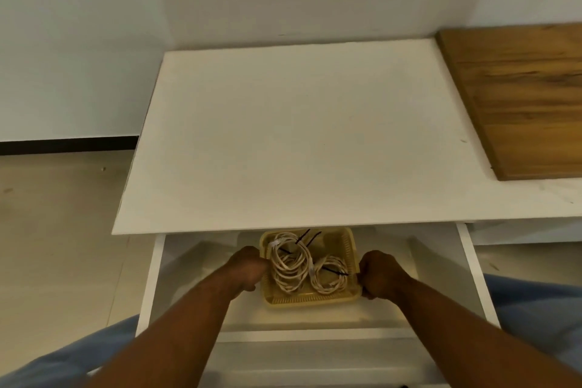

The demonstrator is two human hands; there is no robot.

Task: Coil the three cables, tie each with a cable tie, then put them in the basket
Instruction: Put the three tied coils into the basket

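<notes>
The left hand (pixel 248 268) and right hand (pixel 379 276) curl their fingers round opposite side rims of the yellow basket (pixel 311 301), which sits between them inside the open drawer (pixel 153 277). Coiled white cables (pixel 293 264) with black cable ties (pixel 307 238) lie in it. Beyond is the white desk (pixel 299 135).

Between the left hand (pixel 248 268) and the right hand (pixel 379 276) sits a pale yellow, slotted basket (pixel 310 302) of cream-white cables (pixel 289 264) with black cable ties (pixel 307 238), in a white drawer (pixel 151 277); beyond the hands lie a white tabletop (pixel 299 135) and a brown, wood-grained board (pixel 522 104).
</notes>
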